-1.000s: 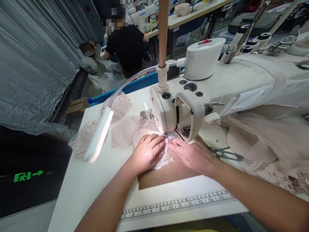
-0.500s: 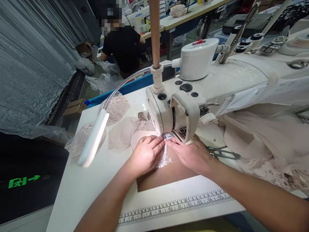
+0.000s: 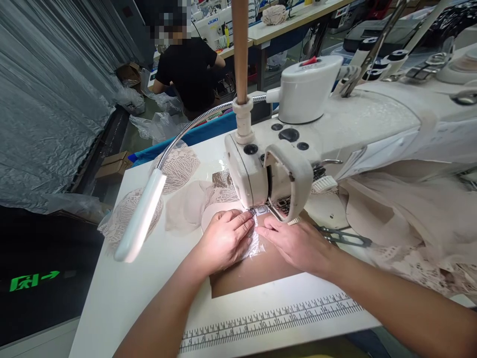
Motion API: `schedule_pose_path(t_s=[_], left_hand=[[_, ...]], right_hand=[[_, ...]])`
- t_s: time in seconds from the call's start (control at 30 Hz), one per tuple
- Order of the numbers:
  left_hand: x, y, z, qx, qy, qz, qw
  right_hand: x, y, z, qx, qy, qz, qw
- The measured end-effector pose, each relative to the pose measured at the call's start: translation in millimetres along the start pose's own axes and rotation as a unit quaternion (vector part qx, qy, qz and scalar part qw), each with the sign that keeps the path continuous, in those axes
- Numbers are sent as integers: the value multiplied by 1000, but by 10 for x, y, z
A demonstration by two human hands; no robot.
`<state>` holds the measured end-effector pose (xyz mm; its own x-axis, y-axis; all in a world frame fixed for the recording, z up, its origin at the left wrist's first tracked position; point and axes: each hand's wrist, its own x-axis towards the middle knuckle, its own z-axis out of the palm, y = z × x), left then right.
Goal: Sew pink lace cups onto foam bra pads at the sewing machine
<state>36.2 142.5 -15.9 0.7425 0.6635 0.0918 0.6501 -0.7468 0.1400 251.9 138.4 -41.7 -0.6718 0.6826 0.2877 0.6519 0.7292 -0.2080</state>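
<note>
My left hand point(image 3: 229, 241) lies palm down with its fingers stretched out, pressing on a pale lace fabric piece point(image 3: 254, 243) just in front of the presser foot point(image 3: 257, 210) of a white sewing machine point(image 3: 246, 174). My right hand point(image 3: 298, 243) rests on the brown sheet point(image 3: 253, 278) to the right of the lace, thumb extended toward it and the other fingers loosely bent. I see nothing gripped in it. Part of the lace is hidden under my left fingers. Beyond them, a beige cup-shaped piece point(image 3: 208, 214) reaches under the machine head.
Lace cups point(image 3: 181, 169) and sheer beige fabric point(image 3: 182, 211) lie at the left, beneath a bendable lamp point(image 3: 141, 219). Scissors-like metal point(image 3: 346, 237) and piled beige fabric point(image 3: 410, 209) are at the right. A printed ruler point(image 3: 268, 320) runs along the front. Another person point(image 3: 188, 74) sits beyond.
My right hand has drawn back a little from the presser foot, and its fingers are more bent. My left hand stays nearly in place on the lace. The view has shifted slightly.
</note>
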Motion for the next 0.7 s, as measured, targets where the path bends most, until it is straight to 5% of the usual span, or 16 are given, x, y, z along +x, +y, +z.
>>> schedule_pose_path(t_s=[0.33, 0.7], left_hand=[[29, 3, 13, -8, 3, -38, 999], [9, -19, 54, -6, 19, -39, 999]], right_hand=[[52, -13, -63, -52, 2, 42, 998], [-130, 28, -29, 44, 15, -30, 998]])
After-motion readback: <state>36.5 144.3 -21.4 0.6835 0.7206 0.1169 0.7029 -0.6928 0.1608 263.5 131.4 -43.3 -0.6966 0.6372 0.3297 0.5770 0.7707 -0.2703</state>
